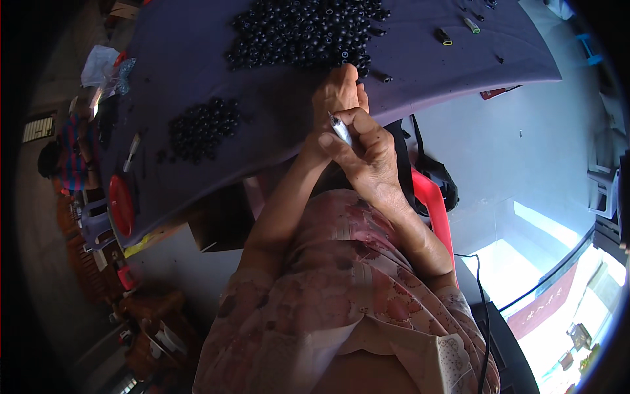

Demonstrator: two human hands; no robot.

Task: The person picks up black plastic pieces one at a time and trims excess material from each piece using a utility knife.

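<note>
A large heap of small, shiny black round pieces (305,33) lies on the purple-covered table (275,111). At the near edge of that heap is my left hand (336,95), its fingers bent and pressed together; whatever they may hold is hidden. My right hand (369,148) is just nearer to me, thumb and fingers wrapped around a pen-like tool (341,130) with a silvery-white body and dark tip. The tip points up and away, toward my left hand. A smaller pile of similar black pieces (205,128) sits to the left.
Two short tubes, one yellow-rimmed (445,37) and one green-rimmed (472,25), lie at the far right. Another pen-like tool (132,152) rests at the left, beyond a red round dish (121,205). A red chair (431,200) stands beside me. Another person (73,154) is at far left.
</note>
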